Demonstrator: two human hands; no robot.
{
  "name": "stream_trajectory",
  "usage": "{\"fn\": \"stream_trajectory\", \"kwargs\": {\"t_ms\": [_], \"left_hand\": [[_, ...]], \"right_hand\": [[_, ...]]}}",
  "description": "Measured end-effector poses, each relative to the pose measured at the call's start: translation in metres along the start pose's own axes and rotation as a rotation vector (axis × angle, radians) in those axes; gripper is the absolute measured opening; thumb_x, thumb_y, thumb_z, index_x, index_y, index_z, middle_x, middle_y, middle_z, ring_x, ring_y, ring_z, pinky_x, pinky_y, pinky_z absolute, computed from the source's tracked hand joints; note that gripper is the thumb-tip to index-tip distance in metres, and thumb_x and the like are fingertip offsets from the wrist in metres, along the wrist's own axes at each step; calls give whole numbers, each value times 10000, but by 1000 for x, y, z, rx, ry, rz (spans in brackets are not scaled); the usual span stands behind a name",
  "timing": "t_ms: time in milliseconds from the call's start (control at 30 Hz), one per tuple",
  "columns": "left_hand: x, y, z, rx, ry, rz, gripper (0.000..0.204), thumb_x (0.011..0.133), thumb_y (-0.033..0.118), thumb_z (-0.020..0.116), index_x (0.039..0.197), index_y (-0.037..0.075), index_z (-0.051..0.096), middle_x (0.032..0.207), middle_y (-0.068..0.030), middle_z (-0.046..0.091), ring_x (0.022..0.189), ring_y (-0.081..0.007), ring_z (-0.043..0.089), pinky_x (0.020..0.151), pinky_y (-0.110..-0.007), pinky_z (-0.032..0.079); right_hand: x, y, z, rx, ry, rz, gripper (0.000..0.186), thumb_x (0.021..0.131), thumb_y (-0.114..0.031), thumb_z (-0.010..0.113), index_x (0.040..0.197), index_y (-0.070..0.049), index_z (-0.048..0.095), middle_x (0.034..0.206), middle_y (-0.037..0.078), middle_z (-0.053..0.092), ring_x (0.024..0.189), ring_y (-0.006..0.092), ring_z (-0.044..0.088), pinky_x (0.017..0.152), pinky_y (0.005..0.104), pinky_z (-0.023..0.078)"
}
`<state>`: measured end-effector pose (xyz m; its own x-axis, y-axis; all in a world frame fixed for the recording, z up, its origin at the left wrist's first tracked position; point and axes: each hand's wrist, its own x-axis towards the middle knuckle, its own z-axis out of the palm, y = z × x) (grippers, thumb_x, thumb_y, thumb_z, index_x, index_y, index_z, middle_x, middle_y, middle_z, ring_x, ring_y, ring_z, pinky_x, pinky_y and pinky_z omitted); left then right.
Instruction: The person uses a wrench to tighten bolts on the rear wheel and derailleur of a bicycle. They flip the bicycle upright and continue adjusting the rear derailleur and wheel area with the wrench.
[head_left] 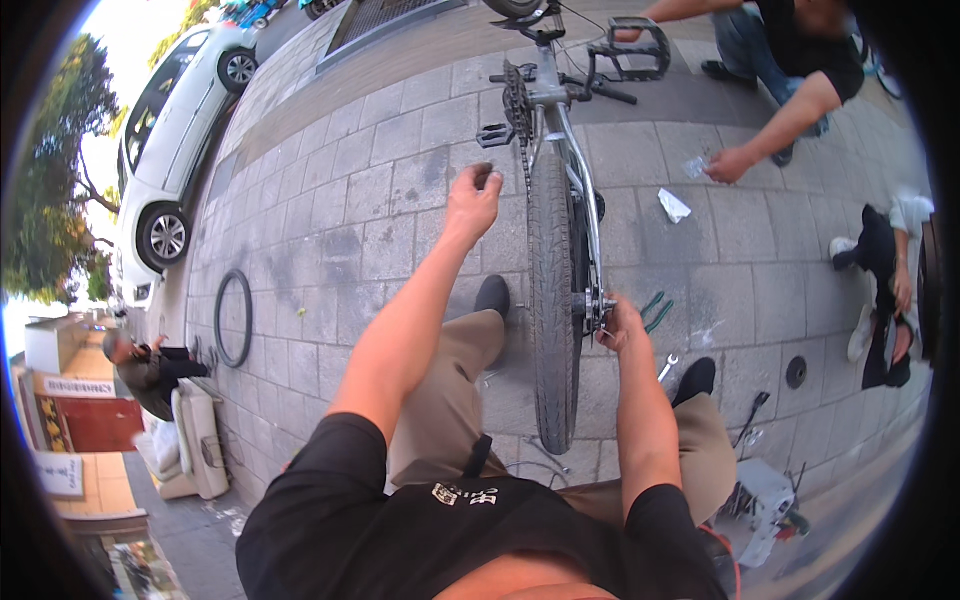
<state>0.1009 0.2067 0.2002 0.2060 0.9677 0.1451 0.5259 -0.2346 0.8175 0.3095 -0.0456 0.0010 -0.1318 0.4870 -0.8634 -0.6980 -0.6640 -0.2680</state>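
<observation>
Over grey paving (320, 300), the left hand (473, 202) hovers half-curled, contents unclear; the right hand (622, 324) pinches the wheel axle (597, 305).

left hand (474, 203) — stretched forward, loosely curled | right hand (622, 323) — closer in, bent (both bare)

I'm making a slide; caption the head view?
Right hand at the wheel hub of a bicycle, left hand beside its tire, above grey paving.
</observation>
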Motion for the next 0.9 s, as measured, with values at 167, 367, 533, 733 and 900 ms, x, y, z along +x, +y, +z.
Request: {"fn": "stream_trajectory", "kwargs": {"t_ms": [167,367,533,733,900], "left_hand": [[38,-19,24,16,54,-66,496,968,348,704,1246,-61,676,1200,-234,739,1096,-313,722,970,-414,549],[110,96,-8,-258,283,247,398,1006,293,666,1175,-65,705,1084,-170,767,986,-225,714,894,-351,551],[142,219,12,-273,-380,482,454,951,171,689,1354,-32,635,1252,-135,732,1137,-204,688,994,-313,523],[167,223,19,-323,-630,320,633,899,60,681,1509,17,515,1359,-159,682,1320,-256,608,1191,-366,412],[146,244,61,-104,-681,457,741,893,226,804,1516,-15,485,1247,-179,711,1211,-216,650,1131,-357,451]], "right_hand": [[-21,-10,17,106,36,26,250,944,-439,642,877,-199,672,745,-12,654,672,190,580,560,342,389],[16,-19,18,326,134,3,188,977,-245,554,945,-70,614,836,122,683,700,320,661,688,555,567],[102,2,-49,489,26,-13,202,939,-209,496,793,-86,564,743,136,615,656,343,615,594,590,524],[102,16,-10,502,-20,64,172,968,-195,498,827,-97,506,682,57,496,565,236,460,586,528,491],[122,1,-32,906,227,16,203,997,-154,480,830,-41,507,697,119,472,584,256,496,560,474,487]]}}
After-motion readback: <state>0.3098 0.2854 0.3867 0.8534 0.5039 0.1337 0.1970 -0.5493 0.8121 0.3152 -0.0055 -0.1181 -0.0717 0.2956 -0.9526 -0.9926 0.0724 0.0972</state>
